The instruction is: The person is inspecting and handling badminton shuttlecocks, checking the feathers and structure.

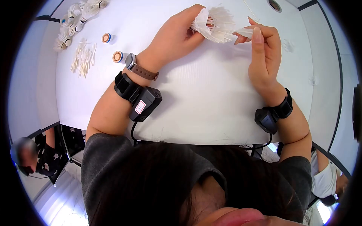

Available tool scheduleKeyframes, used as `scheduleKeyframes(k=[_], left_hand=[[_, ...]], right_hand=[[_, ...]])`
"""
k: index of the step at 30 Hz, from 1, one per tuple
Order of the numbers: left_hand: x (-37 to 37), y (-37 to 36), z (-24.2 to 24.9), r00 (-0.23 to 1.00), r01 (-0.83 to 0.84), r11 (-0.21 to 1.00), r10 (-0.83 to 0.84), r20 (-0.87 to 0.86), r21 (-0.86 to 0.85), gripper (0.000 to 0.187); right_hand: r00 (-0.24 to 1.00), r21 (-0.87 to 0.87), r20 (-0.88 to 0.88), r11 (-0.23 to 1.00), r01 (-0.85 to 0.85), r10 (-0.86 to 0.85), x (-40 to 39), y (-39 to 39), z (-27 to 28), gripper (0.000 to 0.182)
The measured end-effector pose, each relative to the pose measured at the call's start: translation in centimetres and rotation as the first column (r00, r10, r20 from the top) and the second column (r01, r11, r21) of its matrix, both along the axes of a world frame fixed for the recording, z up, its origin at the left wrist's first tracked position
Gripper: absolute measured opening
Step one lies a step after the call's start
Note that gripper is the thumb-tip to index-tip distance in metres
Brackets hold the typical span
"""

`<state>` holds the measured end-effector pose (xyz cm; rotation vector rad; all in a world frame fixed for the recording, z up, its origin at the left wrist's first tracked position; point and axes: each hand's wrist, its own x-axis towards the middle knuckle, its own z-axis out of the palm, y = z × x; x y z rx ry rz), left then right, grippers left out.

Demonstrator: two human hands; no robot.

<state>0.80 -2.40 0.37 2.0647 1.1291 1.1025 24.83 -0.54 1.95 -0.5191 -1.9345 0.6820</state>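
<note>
Over the far part of the white table (211, 105), my left hand (177, 35) grips a white feather shuttlecock (217, 22) by its base end, the open skirt facing right. The base itself is hidden in my fingers. Thumb and fingers of my right hand (264, 54) are pinched on a slim white feather (244, 32), whose other end reaches the skirt's right edge. Another thin pale strip (249, 9) lies just beyond my right fingertips.
Several shuttlecocks (75, 24) lie at the far left, with a pile of slim white feathers (83, 58) nearer. Two small round blue-edged pieces (106, 38) sit by my left forearm. Side panels (328, 71) border the table. People sit beyond both sides.
</note>
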Motion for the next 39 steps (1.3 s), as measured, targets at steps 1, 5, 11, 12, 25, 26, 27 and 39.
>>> scheduleKeyframes(k=[1, 5, 11, 12, 25, 26, 27, 39], left_hand=[[0.1, 0.0, 0.0, 1.0, -0.002, 1.0, 0.002, 0.009, 0.0, 0.032], [0.0, 0.0, -0.1, 1.0, 0.004, 1.0, -0.003, 0.009, -0.019, 0.033], [0.2, -0.3, -0.4, 0.993, 0.029, 0.999, -0.025, 0.113, -0.035, 0.038], [0.1, -0.2, -0.3, 0.994, 0.035, 0.999, -0.032, 0.103, -0.024, 0.038], [0.1, -0.1, 0.1, 0.996, 0.052, 0.999, -0.05, 0.067, -0.018, 0.033], [0.1, -0.1, 0.1, 0.996, 0.056, 0.998, -0.056, 0.073, -0.004, 0.033], [0.1, -0.1, 0.1, 0.997, 0.052, 0.999, -0.052, 0.062, 0.003, 0.033], [-0.1, 0.0, -0.1, 0.997, 0.065, 0.998, -0.065, 0.03, 0.022, 0.029]], right_hand=[[1.0, -0.011, 0.005, 1.0, 0.009, -0.009, 0.0, -0.1, 0.1, 0.015], [0.999, 0.026, 0.035, 1.0, 0.017, -0.017, 0.1, 0.1, -0.1, 0.015], [0.999, 0.073, 0.009, 0.997, 0.033, -0.033, -0.1, 0.0, 0.1, 0.007], [0.999, 0.089, 0.012, 0.995, 0.043, -0.044, -0.2, 0.0, 0.2, 0.006], [0.999, 0.152, 0.037, 0.988, 0.007, -0.013, -0.2, -0.4, 0.8, 0.008], [0.999, 0.163, 0.041, 0.987, 0.012, -0.019, -0.2, -0.4, 0.9, 0.008], [0.999, 0.164, 0.042, 0.986, 0.024, -0.031, -0.2, -0.4, 0.8, 0.008], [0.999, 0.032, -0.043, 0.999, 0.016, -0.014, -0.5, -0.3, 0.3, 0.009]])
